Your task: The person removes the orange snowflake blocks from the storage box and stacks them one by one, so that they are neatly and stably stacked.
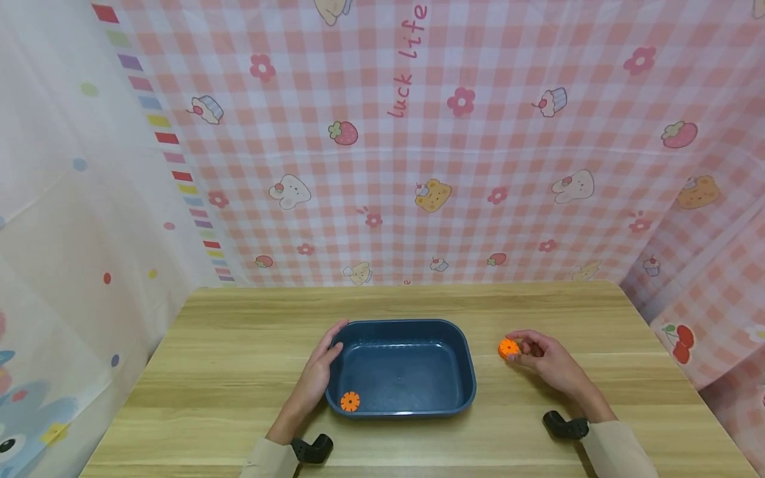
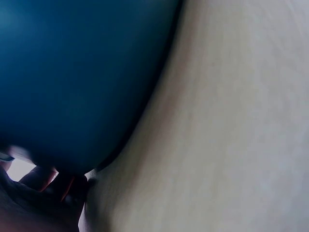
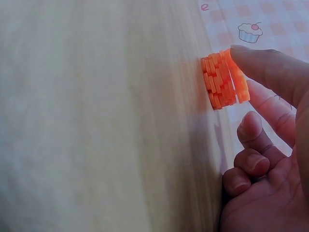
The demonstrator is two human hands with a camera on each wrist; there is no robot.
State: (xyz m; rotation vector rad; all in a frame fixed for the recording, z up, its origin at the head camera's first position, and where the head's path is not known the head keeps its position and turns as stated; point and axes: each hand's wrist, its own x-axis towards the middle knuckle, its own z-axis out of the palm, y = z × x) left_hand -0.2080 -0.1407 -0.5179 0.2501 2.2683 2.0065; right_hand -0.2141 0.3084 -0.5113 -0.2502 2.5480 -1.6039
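Observation:
A dark blue rectangular basin (image 1: pixel 400 382) with rounded corners sits on the table, and one orange notched disc (image 1: pixel 350 401) lies in its near left corner. My left hand (image 1: pixel 318 372) holds the basin's left side, thumb over the rim and fingers along the outer wall. To the right of the basin stands a small stack of orange notched discs (image 3: pixel 217 82). My right hand (image 1: pixel 551 364) pinches the top disc (image 3: pixel 240 79) between thumb and index finger. That disc is tilted, with a gap at one side between it and the stack. The other fingers curl loosely beside it.
The wood-grain table (image 1: pixel 239 345) ends at the back against a pink checked cloth (image 1: pixel 388 199). A white dotted cloth (image 1: pixel 89 199) hangs at the left. Black wrist mounts (image 1: pixel 313 449) are worn on both wrists.

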